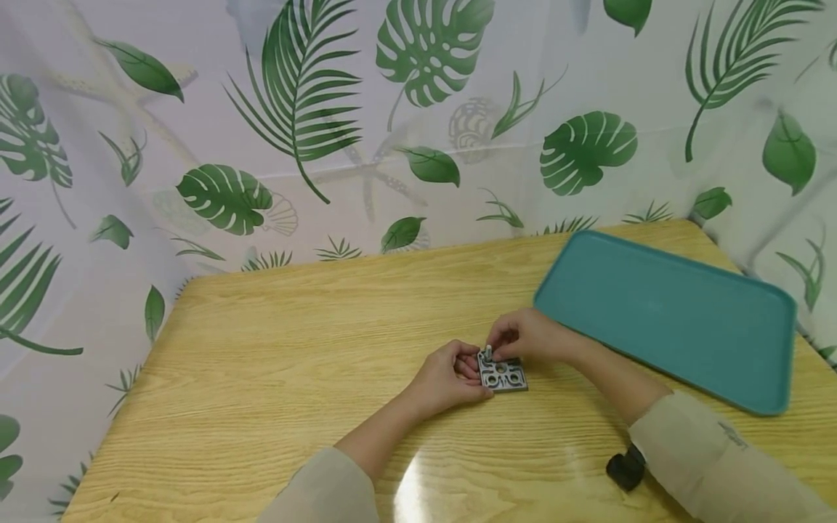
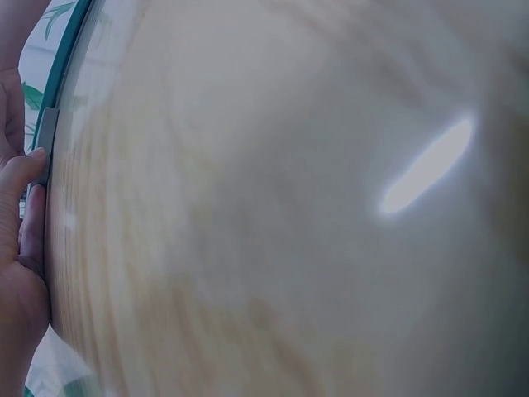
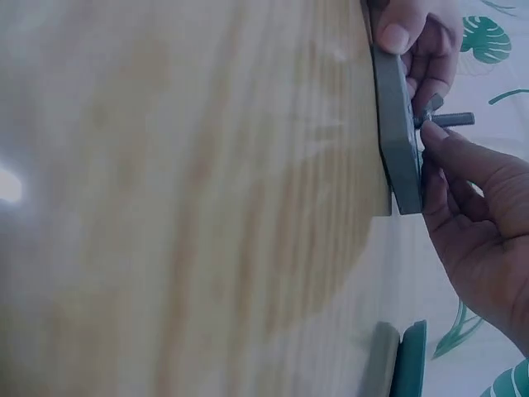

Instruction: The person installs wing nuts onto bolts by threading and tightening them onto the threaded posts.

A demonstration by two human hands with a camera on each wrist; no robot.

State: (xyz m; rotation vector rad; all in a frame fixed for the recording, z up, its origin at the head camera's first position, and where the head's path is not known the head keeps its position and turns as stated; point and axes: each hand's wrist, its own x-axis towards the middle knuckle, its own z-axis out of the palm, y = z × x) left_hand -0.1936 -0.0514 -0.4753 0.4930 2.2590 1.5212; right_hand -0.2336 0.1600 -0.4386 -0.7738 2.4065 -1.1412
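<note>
A small square grey metal plate [image 1: 503, 386] with round holes lies on the wooden table, near its middle. My left hand [image 1: 443, 379] holds the plate by its left side, thumb at the near edge. From the plate's far left corner rises a short threaded stud [image 3: 459, 119]. On the stud, close to the plate's face, sits what looks like a wing nut [image 3: 434, 103]. My right hand [image 1: 531, 336] pinches at this nut with thumb and fingertips. Its fingers partly hide the nut in the head view. Only the plate's thin edge shows in the left wrist view.
A teal tray [image 1: 660, 312] lies at the right of the wooden table [image 1: 281, 349]. By the right sleeve is a small black device [image 1: 625, 471]. A leaf-patterned cloth [image 1: 418, 131] hangs behind the table and along its sides.
</note>
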